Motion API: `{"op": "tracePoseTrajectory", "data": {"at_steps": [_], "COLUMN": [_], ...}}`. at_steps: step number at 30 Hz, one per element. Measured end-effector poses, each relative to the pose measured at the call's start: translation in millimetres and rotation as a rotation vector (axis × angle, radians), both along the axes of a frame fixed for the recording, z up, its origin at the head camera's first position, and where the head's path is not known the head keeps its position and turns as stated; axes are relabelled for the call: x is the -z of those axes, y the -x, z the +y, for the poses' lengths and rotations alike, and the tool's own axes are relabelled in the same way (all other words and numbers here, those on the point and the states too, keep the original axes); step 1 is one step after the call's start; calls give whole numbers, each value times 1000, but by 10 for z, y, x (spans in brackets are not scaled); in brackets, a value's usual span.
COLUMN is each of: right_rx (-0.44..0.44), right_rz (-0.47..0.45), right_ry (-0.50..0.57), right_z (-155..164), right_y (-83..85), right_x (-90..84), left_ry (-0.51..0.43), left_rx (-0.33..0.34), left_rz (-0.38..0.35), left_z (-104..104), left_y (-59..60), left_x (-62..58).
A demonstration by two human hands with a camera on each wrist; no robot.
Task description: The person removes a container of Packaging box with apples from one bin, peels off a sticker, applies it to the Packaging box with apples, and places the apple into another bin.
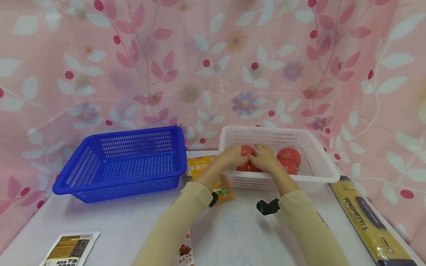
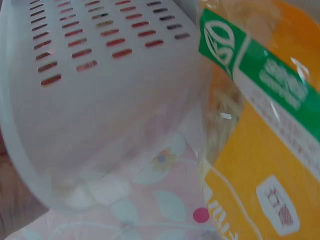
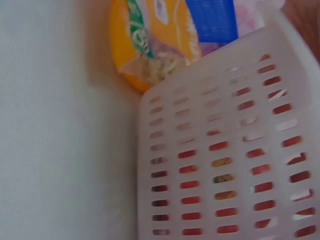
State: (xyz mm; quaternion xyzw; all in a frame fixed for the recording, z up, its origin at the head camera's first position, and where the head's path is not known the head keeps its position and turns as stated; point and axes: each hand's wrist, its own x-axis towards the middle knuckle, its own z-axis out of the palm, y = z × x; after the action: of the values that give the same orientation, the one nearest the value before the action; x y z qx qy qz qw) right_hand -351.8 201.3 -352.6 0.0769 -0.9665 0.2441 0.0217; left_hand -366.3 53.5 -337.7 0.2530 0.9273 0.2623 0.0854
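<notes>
Both hands reach over the near rim of a white plastic basket [image 1: 285, 178] in the head view. My left hand [image 1: 234, 155] and right hand [image 1: 265, 158] curve round a red round fruit [image 1: 248, 150] from either side, thumbs close together. More red shows just below it, between the hands. Two more red fruits [image 1: 289, 155] lie to the right of the right hand in the same basket. In both wrist views the basket's slotted side [image 2: 115, 95] hides the fingers, with red showing through the slots; a sliver of hand appears at the edge.
An orange-yellow food bag [image 1: 224, 192] leans by the white basket's left end. Left of it stands a blue basket [image 1: 117, 188]. A spaghetti pack [image 1: 372, 223] lies at the right; a brown-and-white packet [image 1: 69, 249] and a printed clear packet [image 1: 186, 257] lie nearer the front.
</notes>
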Motion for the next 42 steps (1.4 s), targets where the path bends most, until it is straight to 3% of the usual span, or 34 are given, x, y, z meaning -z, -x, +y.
{"op": "tracePoseTrajectory", "data": {"at_steps": [6, 13, 19, 30, 35, 42], "right_rx": [70, 86, 52, 13, -26, 12], "right_rz": [-47, -66, -77, -123, -97, -122], "right_ry": [-31, 8, -25, 20, -17, -62], "right_z": [7, 52, 28, 74, 56, 11], "right_y": [51, 118, 177, 193, 206, 185], "right_x": [66, 85, 100, 111, 102, 112], "left_ry": [105, 232, 267, 83, 84, 138], "left_rx": [-140, -238, -319, -320, -325, -328], "left_rz": [-7, 94, 55, 36, 37, 25], "left_z": [161, 269, 291, 265, 272, 294], "left_y": [-6, 46, 98, 181, 194, 195], "left_x": [50, 171, 237, 266, 262, 272]}}
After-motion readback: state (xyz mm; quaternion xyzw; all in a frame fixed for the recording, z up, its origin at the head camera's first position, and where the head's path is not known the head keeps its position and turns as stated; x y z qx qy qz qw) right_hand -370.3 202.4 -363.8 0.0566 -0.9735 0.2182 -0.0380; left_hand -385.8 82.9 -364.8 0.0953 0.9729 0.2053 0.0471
